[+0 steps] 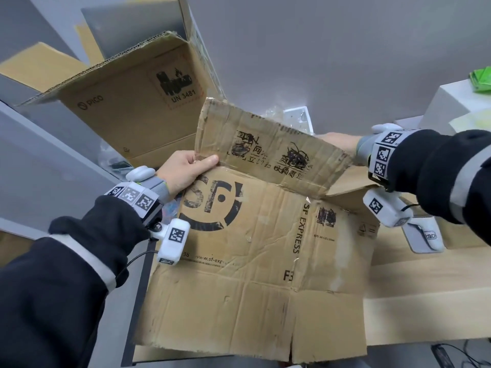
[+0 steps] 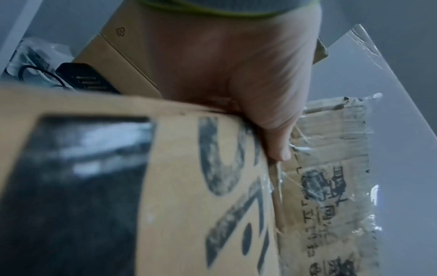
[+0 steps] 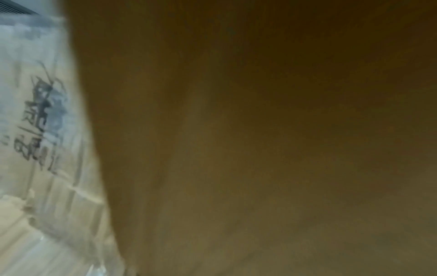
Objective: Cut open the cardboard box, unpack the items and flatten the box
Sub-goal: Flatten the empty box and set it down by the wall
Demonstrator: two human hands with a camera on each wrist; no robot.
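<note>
A worn, flattened SF Express cardboard box (image 1: pixel 252 248) is held up over the wooden table (image 1: pixel 425 282), its printed side facing me. Its taped top flap (image 1: pixel 265 144) stands bent upward along the crease. My left hand (image 1: pixel 186 166) grips the box's upper left corner at that crease, with the thumb (image 2: pixel 279 145) pressed on the printed face (image 2: pixel 177 186). My right hand (image 1: pixel 342 143) reaches behind the right end of the flap, and its fingers are hidden. Close brown cardboard (image 3: pixel 260 149) fills the right wrist view, and no fingers show.
A large open PICO carton (image 1: pixel 127 102) stands at the back left. Clear plastic bags and a white packet (image 1: pixel 297 115) lie behind the flap. A white box (image 1: pixel 451 102) with a green item (image 1: pixel 481 78) stands at right, a white device (image 1: pixel 425 235) below it. A black item (image 2: pixel 87 78) with cables lies beside the carton.
</note>
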